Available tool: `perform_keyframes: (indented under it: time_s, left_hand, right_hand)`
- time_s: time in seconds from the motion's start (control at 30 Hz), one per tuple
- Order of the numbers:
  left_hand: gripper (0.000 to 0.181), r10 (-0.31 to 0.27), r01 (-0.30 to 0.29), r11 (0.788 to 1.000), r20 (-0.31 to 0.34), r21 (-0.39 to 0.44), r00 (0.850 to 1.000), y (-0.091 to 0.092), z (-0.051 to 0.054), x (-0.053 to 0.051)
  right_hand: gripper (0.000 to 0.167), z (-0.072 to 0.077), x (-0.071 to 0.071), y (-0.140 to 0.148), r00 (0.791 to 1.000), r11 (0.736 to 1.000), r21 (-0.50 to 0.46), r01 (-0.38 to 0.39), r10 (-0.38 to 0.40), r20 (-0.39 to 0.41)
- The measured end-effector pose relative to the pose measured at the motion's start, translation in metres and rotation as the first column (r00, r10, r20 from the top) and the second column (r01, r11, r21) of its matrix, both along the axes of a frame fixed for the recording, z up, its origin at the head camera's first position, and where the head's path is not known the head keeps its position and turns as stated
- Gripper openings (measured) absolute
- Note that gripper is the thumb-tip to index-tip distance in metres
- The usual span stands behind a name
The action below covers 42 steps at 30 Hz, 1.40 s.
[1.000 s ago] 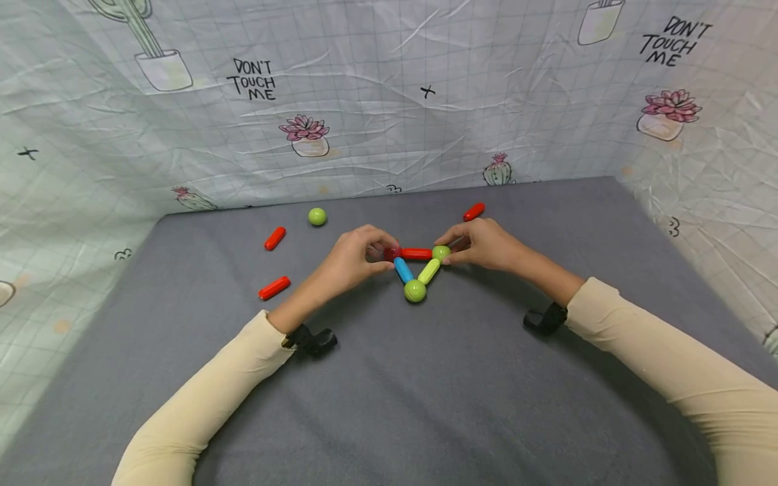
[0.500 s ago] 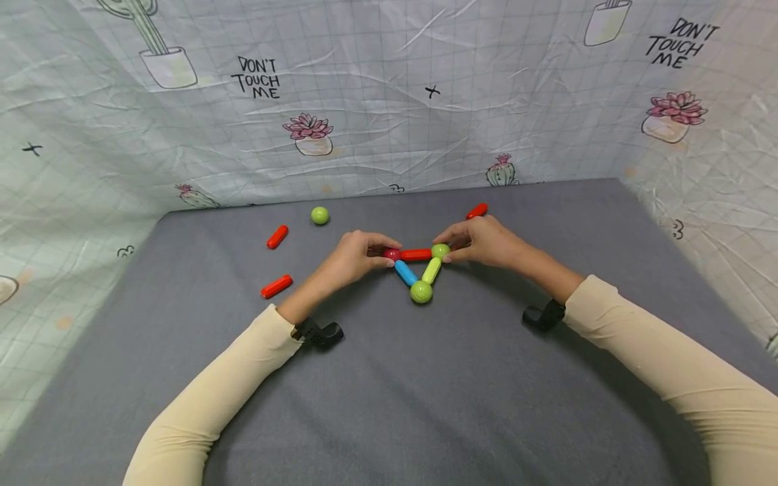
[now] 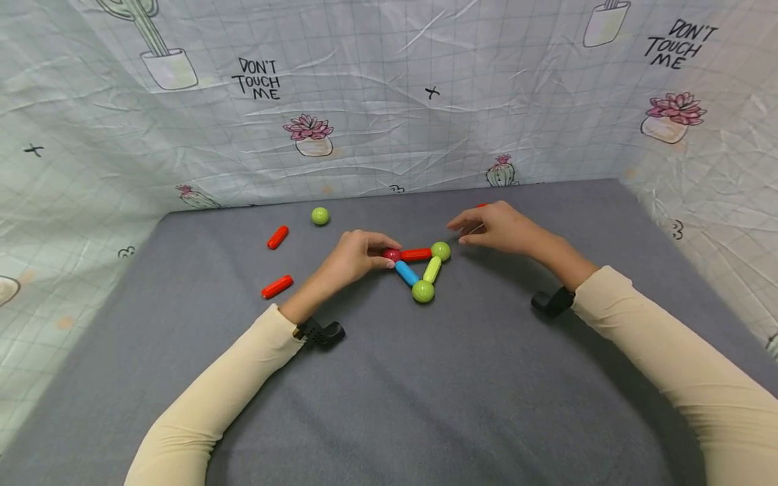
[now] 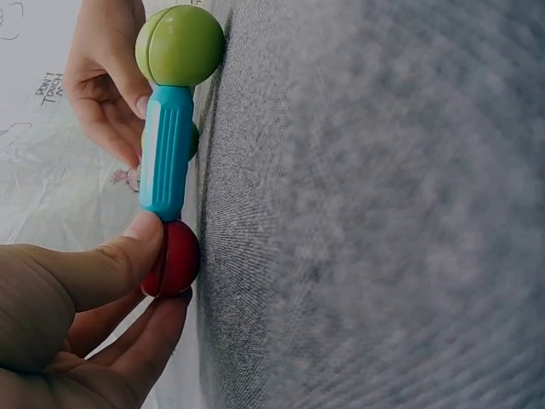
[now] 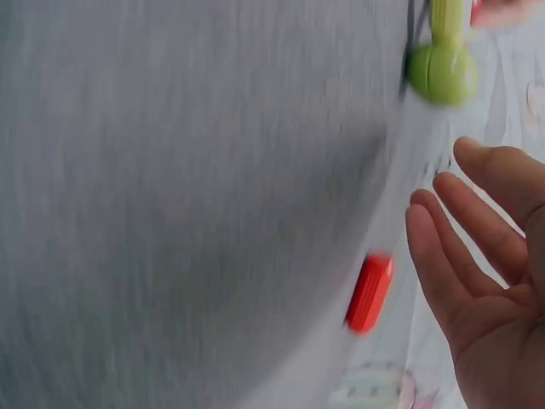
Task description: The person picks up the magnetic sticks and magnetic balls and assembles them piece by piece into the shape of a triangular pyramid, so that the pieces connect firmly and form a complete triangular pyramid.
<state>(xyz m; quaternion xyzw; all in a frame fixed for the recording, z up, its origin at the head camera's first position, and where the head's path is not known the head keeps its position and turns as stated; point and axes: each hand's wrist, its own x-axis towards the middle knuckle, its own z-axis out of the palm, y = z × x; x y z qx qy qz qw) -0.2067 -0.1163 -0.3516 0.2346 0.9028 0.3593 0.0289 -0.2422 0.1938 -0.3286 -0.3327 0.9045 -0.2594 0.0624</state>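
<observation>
A triangle of rods and balls lies on the cloth: red rod, blue rod, yellow-green rod, a red ball at the left corner and green balls at the right and front corners. My left hand pinches the red ball between thumb and fingers; the left wrist view shows the thumb on it. Just right of the right green ball, my right hand holds nothing, fingers apart. A loose red rod lies near it, mostly hidden behind the hand in the head view.
Two loose red rods lie on the left of the grey cloth. A loose green ball sits near the back edge. Behind the surface hangs a printed curtain.
My right hand has let go of the right green ball and moved up and to the right. My left fingers have closed onto the red ball, and the front corner has shifted slightly right.
</observation>
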Motion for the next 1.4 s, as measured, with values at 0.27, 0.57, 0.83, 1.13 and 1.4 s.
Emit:
perform_keyframes:
  time_s: [0.27,0.57,0.83,1.13,1.4]
  left_hand:
    - [0.031,0.008,-0.008,1.0,-0.006,-0.024,1.0,0.001,0.003,0.001]
    - [0.031,0.014,-0.014,0.999,-0.006,-0.034,1.0,0.002,0.004,0.0]
    - [0.031,0.012,-0.012,1.0,-0.005,-0.026,1.0,0.002,0.005,0.0]
    - [0.031,0.01,-0.01,1.0,0.003,-0.026,1.0,0.003,0.007,0.001]
    - [0.031,0.012,-0.012,1.0,0.002,-0.028,1.0,0.003,0.007,0.002]
  right_hand:
    - [0.033,-0.001,-0.022,0.033,0.98,0.989,0.11,0.094,-0.073,-0.183]
    - [0.033,-0.003,-0.035,0.05,0.972,0.979,0.106,0.175,-0.155,-0.178]
    - [0.033,-0.003,-0.041,0.045,0.975,0.982,0.122,0.145,-0.121,-0.188]
    - [0.03,-0.008,-0.05,0.037,0.979,0.989,0.147,0.036,-0.005,-0.203]
    - [0.027,-0.01,-0.05,0.03,0.956,0.982,0.186,0.012,0.044,-0.29]
